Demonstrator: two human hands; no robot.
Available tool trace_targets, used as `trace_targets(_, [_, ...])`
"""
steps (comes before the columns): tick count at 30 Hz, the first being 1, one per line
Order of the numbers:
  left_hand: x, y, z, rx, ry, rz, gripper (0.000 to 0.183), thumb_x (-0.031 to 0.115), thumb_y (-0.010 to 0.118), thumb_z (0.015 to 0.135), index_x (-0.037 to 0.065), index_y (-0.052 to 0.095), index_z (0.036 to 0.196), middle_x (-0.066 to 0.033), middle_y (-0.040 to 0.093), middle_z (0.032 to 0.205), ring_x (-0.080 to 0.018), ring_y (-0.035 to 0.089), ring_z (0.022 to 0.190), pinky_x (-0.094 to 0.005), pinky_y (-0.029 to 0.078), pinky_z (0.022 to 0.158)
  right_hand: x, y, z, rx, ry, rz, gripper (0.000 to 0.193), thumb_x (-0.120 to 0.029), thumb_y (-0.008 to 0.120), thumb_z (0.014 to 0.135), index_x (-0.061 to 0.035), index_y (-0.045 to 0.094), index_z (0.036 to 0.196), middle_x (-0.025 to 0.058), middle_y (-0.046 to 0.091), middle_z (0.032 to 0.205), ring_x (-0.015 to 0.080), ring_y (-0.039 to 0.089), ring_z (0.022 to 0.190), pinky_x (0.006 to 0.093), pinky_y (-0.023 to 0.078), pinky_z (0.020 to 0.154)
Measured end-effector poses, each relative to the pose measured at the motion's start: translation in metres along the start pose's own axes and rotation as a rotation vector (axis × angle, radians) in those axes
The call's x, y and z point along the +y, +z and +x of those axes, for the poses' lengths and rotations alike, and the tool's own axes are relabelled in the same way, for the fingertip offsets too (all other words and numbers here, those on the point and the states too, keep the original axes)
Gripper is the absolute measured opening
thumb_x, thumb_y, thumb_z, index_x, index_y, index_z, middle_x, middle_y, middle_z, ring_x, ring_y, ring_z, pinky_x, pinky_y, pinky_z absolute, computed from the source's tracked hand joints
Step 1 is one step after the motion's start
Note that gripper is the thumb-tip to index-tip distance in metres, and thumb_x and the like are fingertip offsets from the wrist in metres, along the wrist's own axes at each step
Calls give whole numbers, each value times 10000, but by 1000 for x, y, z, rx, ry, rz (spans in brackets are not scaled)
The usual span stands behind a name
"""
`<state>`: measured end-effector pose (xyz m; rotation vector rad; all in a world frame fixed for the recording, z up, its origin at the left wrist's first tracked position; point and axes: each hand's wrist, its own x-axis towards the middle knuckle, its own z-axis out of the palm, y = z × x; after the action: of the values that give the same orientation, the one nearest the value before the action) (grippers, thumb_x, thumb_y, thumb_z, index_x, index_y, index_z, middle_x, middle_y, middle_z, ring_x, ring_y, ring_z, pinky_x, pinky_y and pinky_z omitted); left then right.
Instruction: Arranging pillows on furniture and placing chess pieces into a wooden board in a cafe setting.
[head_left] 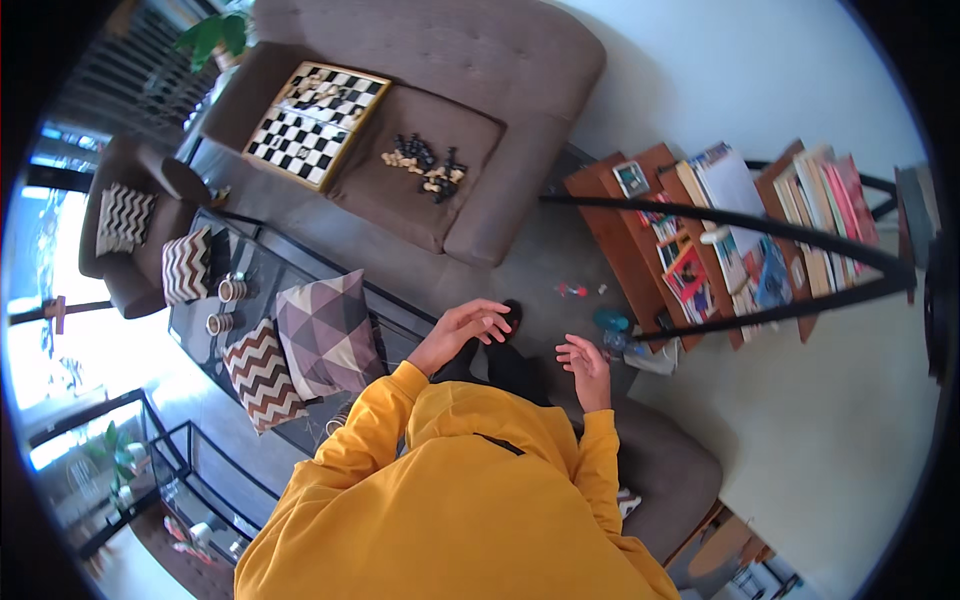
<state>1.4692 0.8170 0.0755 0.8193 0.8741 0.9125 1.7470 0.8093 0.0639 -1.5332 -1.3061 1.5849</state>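
Note:
My left hand [460,332] hangs in mid-air in front of my body, its fingers stretched loosely to the right and nothing in them. To its right, apart from it, my right hand [588,372] is raised with its fingers spread and slightly bent, also holding nothing. Neither hand touches anything. Nearest to the left hand is a grey and purple cushion [328,335] with a triangle pattern, lying on a low dark glass table [205,345]. Farther ahead, a black and white chessboard [300,148] lies on a brown sofa [440,60]. Several black and cream chess pieces [430,165] lie on the seat beside it.
Zigzag cushions [262,375] and striped cups [232,290] also occupy the table. At the right stands a black-framed shelf [690,240] full of books. Small red and white objects [572,291] and plastic bottles [612,345] are on the floor. An armchair [135,262] stands far left.

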Motion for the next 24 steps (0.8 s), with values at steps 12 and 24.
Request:
trace_targets(12, [52, -6, 59, 341, 71, 49, 291, 208, 454, 944, 60, 542, 1179, -88, 631, 1008, -172, 604, 914, -290, 466, 806, -28, -24, 158, -275, -68, 25, 281, -193, 472, 949, -21, 546, 1158, 87, 636, 993, 137, 607, 845, 235, 473, 739])
trace_targets(24, [70, -19, 53, 599, 156, 50, 290, 217, 472, 943, 46, 543, 1167, -84, 630, 1001, -162, 601, 898, -280, 464, 800, -90, 6, 253, -471, -179, -124, 267, -153, 451, 937, -27, 558, 1147, 87, 645, 985, 141, 618, 833, 242, 495, 741])
